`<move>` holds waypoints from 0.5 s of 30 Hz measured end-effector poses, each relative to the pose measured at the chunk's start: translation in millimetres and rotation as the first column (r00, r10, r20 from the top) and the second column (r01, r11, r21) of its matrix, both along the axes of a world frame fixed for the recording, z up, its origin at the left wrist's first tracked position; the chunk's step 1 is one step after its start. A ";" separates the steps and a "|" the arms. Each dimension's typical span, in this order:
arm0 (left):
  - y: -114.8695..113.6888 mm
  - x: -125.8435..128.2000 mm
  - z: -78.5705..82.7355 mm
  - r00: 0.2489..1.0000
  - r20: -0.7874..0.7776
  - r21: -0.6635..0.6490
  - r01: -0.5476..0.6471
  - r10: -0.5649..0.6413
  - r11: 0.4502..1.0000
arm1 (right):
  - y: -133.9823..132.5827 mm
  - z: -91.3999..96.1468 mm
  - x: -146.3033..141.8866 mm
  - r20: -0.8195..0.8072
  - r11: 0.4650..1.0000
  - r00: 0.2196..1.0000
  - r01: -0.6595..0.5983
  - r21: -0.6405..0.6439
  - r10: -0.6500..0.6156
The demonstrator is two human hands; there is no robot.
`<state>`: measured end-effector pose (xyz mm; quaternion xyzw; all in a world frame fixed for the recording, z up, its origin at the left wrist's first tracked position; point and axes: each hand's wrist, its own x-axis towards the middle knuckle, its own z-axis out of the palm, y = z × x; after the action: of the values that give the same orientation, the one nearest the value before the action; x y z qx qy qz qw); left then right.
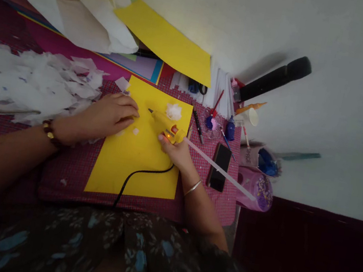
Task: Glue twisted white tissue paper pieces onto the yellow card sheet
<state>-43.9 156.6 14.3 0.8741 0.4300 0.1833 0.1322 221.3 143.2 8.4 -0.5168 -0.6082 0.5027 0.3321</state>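
Observation:
My right hand (175, 150) is closed around the handle of a yellow glue gun (165, 124). Its nozzle points left over a yellow sheet of card (134, 165), a clear glue stick juts out behind it, and a black cord runs toward me. My left hand (110, 114) lies on the card's left edge with fingers curled, pressing down close to small white paper bits; whether it holds one is unclear. A white tissue flower (173, 111) rests on the card just beyond the gun.
A heap of torn white paper (32, 81) covers the left. More yellow sheets (165, 41) and coloured card lie behind. To the right are a black phone (220, 166), pens, blue glue bottles (231, 129), a paper cup (251, 117) and a pink tub (258, 191).

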 end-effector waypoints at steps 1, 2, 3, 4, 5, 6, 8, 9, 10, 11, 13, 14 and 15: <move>0.2 0.0 -0.5 1.000 0.003 0.004 0.005 -0.005 1.000 | 0.2 0.9 0.2 -0.005 1.000 1.000 -0.013 -0.001 0.013; 0.6 -0.1 -1.5 1.000 0.009 0.009 0.008 -0.008 1.000 | 0.2 1.6 0.4 -0.006 1.000 1.000 -0.022 -0.007 0.022; 1.2 -0.2 -3.1 1.000 0.017 0.014 0.008 -0.008 1.000 | 0.2 2.2 0.6 0.000 1.000 1.000 -0.021 -0.015 0.021; 1.9 -0.4 -4.9 1.000 0.026 0.016 0.004 -0.004 1.000 | 0.1 2.6 0.7 0.009 1.000 1.000 -0.014 -0.024 0.014; 2.5 -0.6 -6.7 0.999 0.034 0.015 -0.002 0.002 1.000 | -0.1 2.8 0.8 0.020 0.999 1.000 -0.001 -0.032 0.001; 3.1 -0.7 -8.3 0.999 0.039 0.010 -0.009 0.009 1.000 | -0.4 2.9 0.7 0.032 0.999 0.999 0.012 -0.040 -0.011; 3.7 -0.8 -10.1 0.999 0.034 -0.008 -0.023 0.023 1.000 | -0.8 2.5 0.4 0.046 0.999 0.998 0.032 -0.044 -0.030; 3.7 -0.7 -10.2 0.999 0.030 -0.017 -0.029 0.029 0.999 | -1.0 2.1 0.1 0.042 0.999 0.999 0.037 -0.040 -0.035; 3.6 -0.5 -9.8 0.999 0.025 -0.025 -0.034 0.034 0.999 | -1.0 1.6 -0.2 0.031 0.999 0.999 0.040 -0.033 -0.039; 3.4 -0.3 -9.1 0.999 0.021 -0.033 -0.036 0.037 0.999 | -0.9 0.9 -0.5 0.017 0.999 0.999 0.042 -0.023 -0.041; 3.2 0.1 -7.3 0.999 0.015 -0.042 -0.037 0.037 0.998 | -0.4 -0.8 -0.7 -0.017 0.999 0.999 0.038 -0.002 -0.038; 3.2 0.3 -6.6 0.999 0.015 -0.044 -0.033 0.034 0.998 | 0.0 -1.7 -0.6 -0.025 1.000 0.999 0.031 0.002 -0.031; 3.3 0.3 -6.0 0.999 0.016 -0.045 -0.030 0.030 0.999 | 0.4 -2.5 -0.4 -0.027 1.000 0.999 0.024 0.000 -0.024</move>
<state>-43.6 159.9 8.3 0.8628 0.4460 0.1829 0.1524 220.9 143.6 5.9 -0.5172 -0.5975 0.5055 0.3464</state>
